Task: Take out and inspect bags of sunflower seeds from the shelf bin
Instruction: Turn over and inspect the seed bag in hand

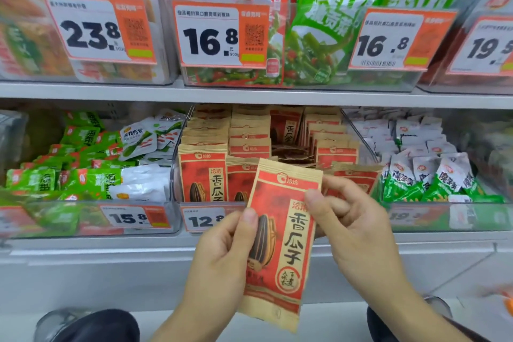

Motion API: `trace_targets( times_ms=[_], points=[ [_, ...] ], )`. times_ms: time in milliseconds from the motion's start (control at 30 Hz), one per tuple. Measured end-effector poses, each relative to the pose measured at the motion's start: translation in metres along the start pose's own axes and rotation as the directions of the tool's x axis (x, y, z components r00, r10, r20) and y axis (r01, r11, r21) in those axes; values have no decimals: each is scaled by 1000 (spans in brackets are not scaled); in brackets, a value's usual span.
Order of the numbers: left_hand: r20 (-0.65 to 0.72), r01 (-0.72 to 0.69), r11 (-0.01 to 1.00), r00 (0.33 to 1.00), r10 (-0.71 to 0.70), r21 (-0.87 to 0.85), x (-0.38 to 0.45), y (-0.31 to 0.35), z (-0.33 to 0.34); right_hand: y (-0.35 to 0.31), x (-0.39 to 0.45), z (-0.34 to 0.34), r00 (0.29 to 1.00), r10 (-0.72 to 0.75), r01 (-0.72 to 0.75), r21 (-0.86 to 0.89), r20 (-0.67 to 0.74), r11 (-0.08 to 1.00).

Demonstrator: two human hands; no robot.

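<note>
Both hands are pinching one seed bag (280,241) out in front of the shelf, left hand (222,253) on its left edge, right hand (352,230) on its right. Grip looks light, so I reckon it could slip and drop. The seed bin (177,164) behind is packed; green snack packs (69,175) sit just left, nothing blocking

Shop, snack aisle — shelf (249,96) w/ clear bins (177,175), price tags (211,36), packaged snack bags (327,8).
</note>
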State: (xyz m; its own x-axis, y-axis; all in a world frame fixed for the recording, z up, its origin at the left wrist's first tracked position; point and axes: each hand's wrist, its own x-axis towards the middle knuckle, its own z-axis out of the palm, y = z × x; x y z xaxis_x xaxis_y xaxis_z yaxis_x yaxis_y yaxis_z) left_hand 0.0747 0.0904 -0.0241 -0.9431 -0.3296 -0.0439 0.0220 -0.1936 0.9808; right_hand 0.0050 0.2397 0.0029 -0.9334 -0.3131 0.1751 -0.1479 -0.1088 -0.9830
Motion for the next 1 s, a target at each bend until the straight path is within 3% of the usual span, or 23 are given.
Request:
trace_targets(
  times_ms=[100, 233, 333, 433, 533, 700, 900, 1000],
  points=[
    [-82, -9, 1000, 997, 8, -8, 1, 1, 3, 6, -6, -5, 987, 93, -92, -18, 129, 996],
    [-173, -50, 999, 983, 52, 16, 5, 0, 7, 12, -7, -12, 941, 160, -108, -182, 297, 977],
    [-152, -25, 1000, 988, 26, 10, 6, 0, 7, 9, -5, -16, 933, 183, -146, -138, 310, 980],
    [-41, 97, 987, 994, -103, -124, 6, 4, 1, 7, 0, -22, 941, 167, -145, -95, 295, 985],
    [45, 114, 987, 993, -110, -111, 6, 6, -5, 10, 4, -30, 934, 160, -137, -93, 319, 986],
    [45, 85, 990, 996, -81, -109, 7, 5, -7, 10, 4, -37, 875, 172, -104, -170, 453, 980],
    [30, 70, 993, 997, -68, -99, 7, 3, -7, 10, 2, -34, 871, 141, -68, -169, 471, 983],
    [33, 46, 997, 998, -45, -60, 8, 2, -7, 11, 1, -32, 904, 118, -34, -206, 411, 978]
  ],
)
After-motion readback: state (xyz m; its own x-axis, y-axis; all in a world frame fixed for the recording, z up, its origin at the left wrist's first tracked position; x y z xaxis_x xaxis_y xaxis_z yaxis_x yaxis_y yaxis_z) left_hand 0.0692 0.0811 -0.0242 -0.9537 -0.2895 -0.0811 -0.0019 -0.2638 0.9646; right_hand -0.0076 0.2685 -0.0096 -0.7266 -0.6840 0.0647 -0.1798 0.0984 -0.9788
